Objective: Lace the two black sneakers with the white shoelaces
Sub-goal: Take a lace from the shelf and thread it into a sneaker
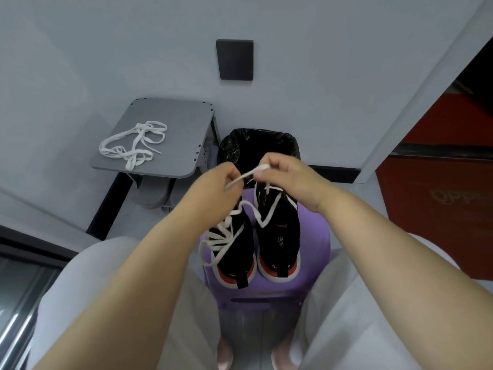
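Two black sneakers with white and red soles stand side by side on a purple stool between my knees. The left sneaker has a white lace criss-crossed through it. The right sneaker carries one strand of that white shoelace across its upper. Above the shoes, my left hand and my right hand each pinch the lace, which is stretched short between them. A second white shoelace lies loose and tangled on a grey side table at the left.
A bin with a black bag stands just behind the stool, next to the grey table. A dark rectangular plate lies on the pale floor further back. A red panel fills the right side. My light trouser legs flank the stool.
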Motion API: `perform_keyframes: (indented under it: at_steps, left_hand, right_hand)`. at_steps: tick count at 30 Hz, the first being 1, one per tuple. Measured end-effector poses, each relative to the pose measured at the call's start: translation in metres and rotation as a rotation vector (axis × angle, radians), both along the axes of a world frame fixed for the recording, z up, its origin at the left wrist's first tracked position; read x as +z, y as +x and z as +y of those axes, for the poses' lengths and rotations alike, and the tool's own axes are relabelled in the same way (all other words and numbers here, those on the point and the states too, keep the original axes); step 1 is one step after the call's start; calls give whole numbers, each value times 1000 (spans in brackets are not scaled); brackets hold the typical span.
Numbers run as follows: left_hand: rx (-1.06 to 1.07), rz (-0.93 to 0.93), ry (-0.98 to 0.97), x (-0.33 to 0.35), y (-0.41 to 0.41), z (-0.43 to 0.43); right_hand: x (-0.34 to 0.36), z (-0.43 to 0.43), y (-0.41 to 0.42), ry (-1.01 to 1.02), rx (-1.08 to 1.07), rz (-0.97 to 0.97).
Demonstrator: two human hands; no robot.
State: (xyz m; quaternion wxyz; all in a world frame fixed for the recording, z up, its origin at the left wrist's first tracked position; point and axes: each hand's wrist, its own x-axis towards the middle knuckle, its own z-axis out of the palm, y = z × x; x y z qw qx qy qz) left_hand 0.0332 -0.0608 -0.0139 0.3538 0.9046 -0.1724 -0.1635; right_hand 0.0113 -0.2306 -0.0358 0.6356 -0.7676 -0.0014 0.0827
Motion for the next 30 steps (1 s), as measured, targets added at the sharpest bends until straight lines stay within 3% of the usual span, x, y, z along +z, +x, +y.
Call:
perform_keyframes:
  at_steps: [3, 6, 8, 10, 12, 15, 17, 19, 20, 22, 25, 27, 30]
  left_hand:
    - [-13, 36, 28, 10, 7, 15]
    - [25, 69, 2, 18, 13, 32]
    - [125, 77, -87, 20, 18, 40]
    - [225, 80, -220, 23, 22, 44]
    - [219, 153, -428, 31, 22, 38]
    - [13, 331, -678, 45, 19, 21]
    - [-122, 348, -608, 52, 19, 10]
    - [-178, 236, -386, 54, 22, 3]
    - [-172, 161, -290, 53, 24, -2]
    - [-174, 74, -222, 49, 24, -14]
    - [-297, 40, -263, 38, 15, -37]
    - [-328, 32, -309, 31, 12, -44]
    - [-290, 62, -273, 25, 23, -36]
  right_hand:
    - [11, -9, 4, 361, -115, 31]
    - [23, -20, 2, 443, -184, -2]
    - [31, -32, -3, 300, -186, -31]
    - [37, -43, -10, -42, -106, -27]
    - [38, -48, -16, -237, -82, -8]
    - [27, -51, -16, -280, -407, -80]
    - [17, -61, -14, -222, -700, -83]
    - [11, -70, -17, -255, -837, -31]
    - [12, -72, -19, -313, -813, -43]
    - [20, -62, -26, -375, -520, -194]
    - [26, -32, -31, -243, -63, -250]
    - [24, -25, -31, -231, -1, -180]
    - [20, -43, -28, -293, -252, -172]
